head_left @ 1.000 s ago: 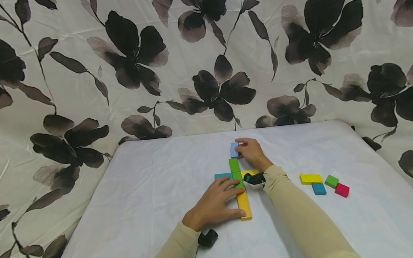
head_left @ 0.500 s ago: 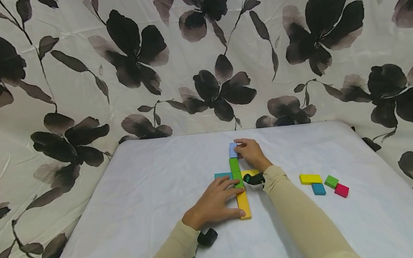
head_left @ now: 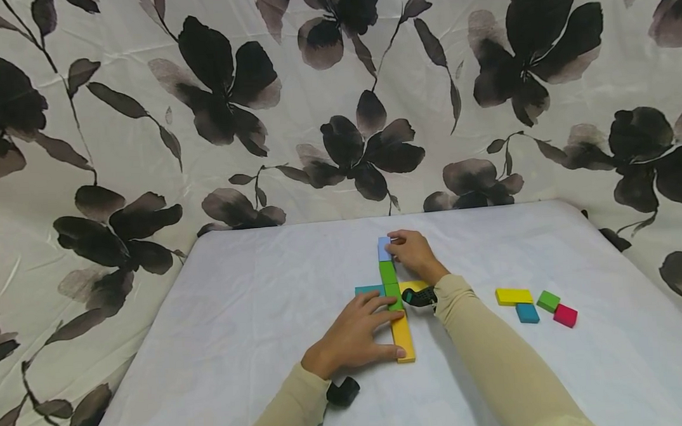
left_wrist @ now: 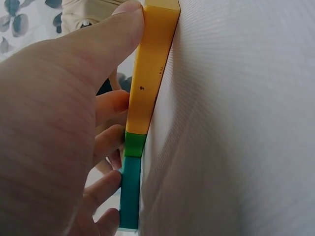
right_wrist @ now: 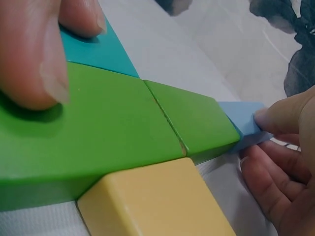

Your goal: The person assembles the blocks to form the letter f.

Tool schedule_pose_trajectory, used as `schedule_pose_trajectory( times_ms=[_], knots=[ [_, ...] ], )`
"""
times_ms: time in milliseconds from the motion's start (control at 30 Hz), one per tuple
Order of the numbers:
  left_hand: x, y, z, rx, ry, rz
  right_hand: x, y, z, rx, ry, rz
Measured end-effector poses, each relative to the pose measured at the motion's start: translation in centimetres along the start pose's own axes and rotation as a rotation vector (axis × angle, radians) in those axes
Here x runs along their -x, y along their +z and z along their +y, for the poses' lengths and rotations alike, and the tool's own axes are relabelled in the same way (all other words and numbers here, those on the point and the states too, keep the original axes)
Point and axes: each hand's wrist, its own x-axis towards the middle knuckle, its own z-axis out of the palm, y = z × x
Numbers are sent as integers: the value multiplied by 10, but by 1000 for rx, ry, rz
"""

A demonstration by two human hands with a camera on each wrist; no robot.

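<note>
A cross of flat-lying blocks stands on the white table. Its near arm is a long orange-yellow block (head_left: 403, 337), followed by a green block (head_left: 393, 296) and a smaller green block (head_left: 387, 272). At the far end, a light blue block (head_left: 384, 249) meets the smaller green one. My right hand (head_left: 416, 253) holds this light blue block, thumb and fingertips on its right side. A teal block (left_wrist: 130, 194) and a pale yellow block (right_wrist: 160, 201) form the side arms. My left hand (head_left: 354, 336) rests its spread fingertips on the orange-yellow, green and teal blocks.
To the right lie a loose yellow block (head_left: 513, 296), a blue block (head_left: 527, 313), a green block (head_left: 548, 300) and a red block (head_left: 565, 315). A flower-patterned cloth (head_left: 336, 92) hangs behind the white table (head_left: 253, 293).
My right hand has shifted the light blue block slightly left and nearer, so it now lines up with and meets the smaller green block. My left hand has stayed in place.
</note>
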Motion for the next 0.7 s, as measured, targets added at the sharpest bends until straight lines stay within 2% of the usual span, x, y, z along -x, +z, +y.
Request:
schedule_pose_trajectory(
  times_ms=[700],
  knots=[
    [1, 0, 0, 6, -5, -3, 3, 0, -4, 102, -3, -8]
  ],
)
